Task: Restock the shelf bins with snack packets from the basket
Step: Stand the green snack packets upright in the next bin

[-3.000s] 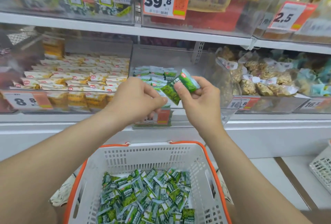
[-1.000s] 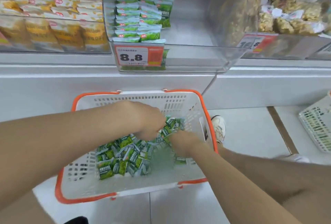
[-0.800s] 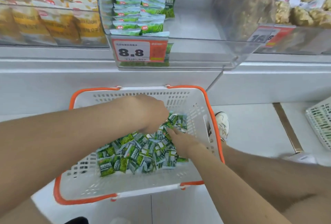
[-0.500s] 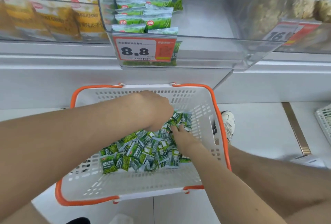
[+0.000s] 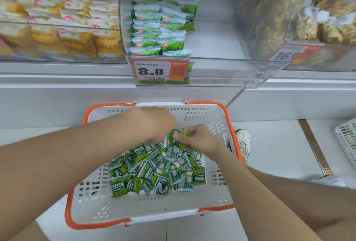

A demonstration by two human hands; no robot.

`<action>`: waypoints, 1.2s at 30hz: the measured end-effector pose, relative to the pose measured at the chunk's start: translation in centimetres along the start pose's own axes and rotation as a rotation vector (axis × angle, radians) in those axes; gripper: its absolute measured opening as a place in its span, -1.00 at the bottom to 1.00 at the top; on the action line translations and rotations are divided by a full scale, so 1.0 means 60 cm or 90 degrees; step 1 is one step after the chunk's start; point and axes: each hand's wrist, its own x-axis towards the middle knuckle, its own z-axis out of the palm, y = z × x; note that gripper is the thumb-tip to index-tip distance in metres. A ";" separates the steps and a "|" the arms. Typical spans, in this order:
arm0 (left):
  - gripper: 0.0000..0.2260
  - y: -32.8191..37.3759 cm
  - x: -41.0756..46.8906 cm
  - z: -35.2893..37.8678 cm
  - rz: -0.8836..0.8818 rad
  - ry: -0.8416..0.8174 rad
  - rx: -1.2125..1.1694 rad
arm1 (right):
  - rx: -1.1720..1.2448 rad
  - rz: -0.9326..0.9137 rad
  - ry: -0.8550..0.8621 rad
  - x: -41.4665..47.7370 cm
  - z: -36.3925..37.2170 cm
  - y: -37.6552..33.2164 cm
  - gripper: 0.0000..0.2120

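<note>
Right hand (image 5: 198, 141) has risen from the pile (image 5: 154, 173), pinching a green packet (image 5: 176, 137).
Left hand (image 5: 158, 123) meets it mid-frame above the basket (image 5: 154, 206) (its grip hidden), likely to stack packets for the upper-centre bin (image 5: 221, 73).

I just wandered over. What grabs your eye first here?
A heap of green snack packets in an orange-rimmed white basket on the floor, centre. The left hand and right hand reach into it, the right pinching one packet. Above, a clear bin holds matching packets in rows behind an orange 8.8 price tag.
</note>
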 end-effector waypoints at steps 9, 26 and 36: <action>-0.82 -0.061 -0.046 -0.015 -0.051 -0.015 -0.652 | 0.224 -0.068 -0.061 -0.077 0.019 -0.106 -0.56; -0.72 -0.019 -0.144 -0.098 0.021 0.347 -0.360 | -0.085 -0.204 -0.106 -0.140 -0.017 -0.244 -0.66; -0.87 -0.075 -0.159 -0.165 -0.105 0.828 -0.150 | 0.177 -0.363 0.180 -0.173 -0.099 -0.400 -0.71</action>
